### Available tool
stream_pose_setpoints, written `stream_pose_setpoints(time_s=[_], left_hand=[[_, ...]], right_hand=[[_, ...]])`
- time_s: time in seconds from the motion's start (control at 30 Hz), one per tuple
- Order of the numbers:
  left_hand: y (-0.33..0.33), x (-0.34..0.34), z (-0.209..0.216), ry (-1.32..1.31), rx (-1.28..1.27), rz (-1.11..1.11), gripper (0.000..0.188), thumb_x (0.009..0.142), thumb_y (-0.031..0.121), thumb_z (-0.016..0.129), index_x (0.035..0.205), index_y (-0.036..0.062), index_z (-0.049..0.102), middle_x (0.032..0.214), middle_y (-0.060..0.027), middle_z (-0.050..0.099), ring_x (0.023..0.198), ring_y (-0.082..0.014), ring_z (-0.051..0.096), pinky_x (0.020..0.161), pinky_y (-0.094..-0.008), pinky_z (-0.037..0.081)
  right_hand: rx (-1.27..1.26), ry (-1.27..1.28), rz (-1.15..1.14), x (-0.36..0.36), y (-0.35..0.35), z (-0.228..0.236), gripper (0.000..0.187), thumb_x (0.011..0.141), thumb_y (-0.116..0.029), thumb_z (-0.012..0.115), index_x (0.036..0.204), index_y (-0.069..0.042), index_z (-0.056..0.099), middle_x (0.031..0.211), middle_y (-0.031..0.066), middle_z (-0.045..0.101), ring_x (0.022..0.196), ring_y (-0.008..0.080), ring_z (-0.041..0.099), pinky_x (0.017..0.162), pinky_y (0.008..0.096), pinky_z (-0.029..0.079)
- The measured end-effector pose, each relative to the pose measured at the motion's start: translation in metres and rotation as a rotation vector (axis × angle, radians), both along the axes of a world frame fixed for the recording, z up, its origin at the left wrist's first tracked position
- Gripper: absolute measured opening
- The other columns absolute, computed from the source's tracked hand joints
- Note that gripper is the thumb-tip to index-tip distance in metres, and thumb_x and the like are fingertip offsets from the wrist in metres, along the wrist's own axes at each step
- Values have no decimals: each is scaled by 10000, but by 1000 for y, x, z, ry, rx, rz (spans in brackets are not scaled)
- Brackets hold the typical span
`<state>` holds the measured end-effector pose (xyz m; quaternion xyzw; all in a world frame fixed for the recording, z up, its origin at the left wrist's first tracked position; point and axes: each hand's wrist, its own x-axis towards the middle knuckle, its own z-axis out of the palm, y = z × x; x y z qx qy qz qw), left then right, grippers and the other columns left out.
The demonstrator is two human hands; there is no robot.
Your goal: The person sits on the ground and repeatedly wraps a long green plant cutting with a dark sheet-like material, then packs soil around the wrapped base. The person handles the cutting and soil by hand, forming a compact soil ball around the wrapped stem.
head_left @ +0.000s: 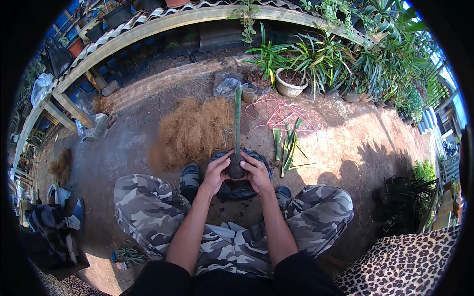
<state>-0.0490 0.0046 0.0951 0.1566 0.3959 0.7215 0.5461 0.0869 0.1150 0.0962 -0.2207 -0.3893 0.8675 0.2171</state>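
Between my knees, my left hand (pixel 217 171) and my right hand (pixel 256 171) are cupped round a dark ball of soil (pixel 235 170), one on each side. A long, narrow green leaf (pixel 238 116) rises upright from the top of the ball. Both thumbs press near the base of the leaf. Under my hands lies a black plastic bag (pixel 237 193), spread open on the ground. A heap of brown coconut fibre (pixel 197 129) sits just beyond my left hand. Past my right hand are several cut green leaves (pixel 290 148).
A loose tangle of pink string (pixel 281 112) lies beyond the cut leaves. Behind it stand a plastic cup (pixel 249 92) and a white pot (pixel 291 85) with a leafy plant. Clear plastic (pixel 227 85) lies beside the cup. A concrete block (pixel 98 126) sits at the far left.
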Motion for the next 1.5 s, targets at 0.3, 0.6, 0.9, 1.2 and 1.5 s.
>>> stream_pose_setpoints(time_s=[0.3,0.6,0.9,1.2,1.5], left_hand=[[0,2,-3,105,-49,17,385,969,162,586,1319,2,560,1187,-93,641,1033,-170,649,800,-328,586],[2,5,-5,83,-132,144,371,920,174,666,1249,9,620,1111,-99,670,926,-160,675,697,-300,600],[5,8,-9,198,-184,205,372,902,173,689,1235,16,635,1088,-90,682,905,-148,675,657,-276,589],[4,7,-9,152,-48,16,453,935,77,617,1373,32,514,1253,-86,609,1028,-155,641,797,-313,588],[7,14,-11,275,-21,-48,593,857,24,712,1403,25,481,1281,-99,601,974,-121,628,717,-253,556]], right_hand=[[-91,41,-1,0,0,-8,435,947,-148,602,1345,7,521,1237,127,603,1020,230,659,733,420,631],[13,4,-26,-7,-8,-10,504,895,-85,659,1363,8,499,1259,134,578,1048,244,640,735,436,636],[52,-40,-88,-13,-16,-16,512,883,-117,684,1352,-3,514,1213,118,600,980,222,655,688,403,638],[-32,-102,-138,-9,-10,-11,406,948,-290,542,1262,-33,551,1098,103,637,867,206,686,614,360,621],[-182,-116,-151,-6,-4,-13,388,960,-426,460,1135,-110,602,954,47,676,777,162,672,531,315,573]])
